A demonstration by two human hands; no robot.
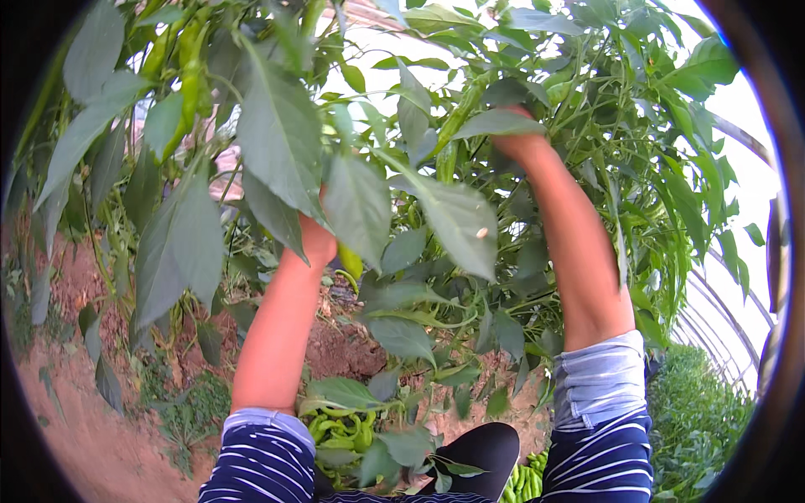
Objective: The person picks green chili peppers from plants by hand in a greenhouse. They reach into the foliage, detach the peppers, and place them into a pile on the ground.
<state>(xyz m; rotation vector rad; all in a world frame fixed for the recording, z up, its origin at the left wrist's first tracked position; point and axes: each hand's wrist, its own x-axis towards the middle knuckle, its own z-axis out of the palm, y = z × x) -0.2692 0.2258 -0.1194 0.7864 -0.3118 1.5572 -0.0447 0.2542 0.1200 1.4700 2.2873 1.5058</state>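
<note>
Both arms reach up into tall green pepper plants. My left hand [317,236] is mostly hidden behind broad leaves, with its wrist showing; a yellow-green pepper [349,261] hangs just right of it, and whether the fingers hold anything is hidden. Higher up at the right, my right hand [517,129] is among the foliage, its fingers covered by leaves. Long wrinkled green peppers [462,113] hang just left of that hand. More long green peppers [188,82] hang at the upper left, away from both hands.
Below, picked green peppers [343,431] lie in a heap near my knee [484,449], and another heap of green peppers [525,481] is at its right. Reddish bare soil [113,427] runs along the lower left. Curved greenhouse frame tubes [723,295] stand at the right, above low green plants [698,409].
</note>
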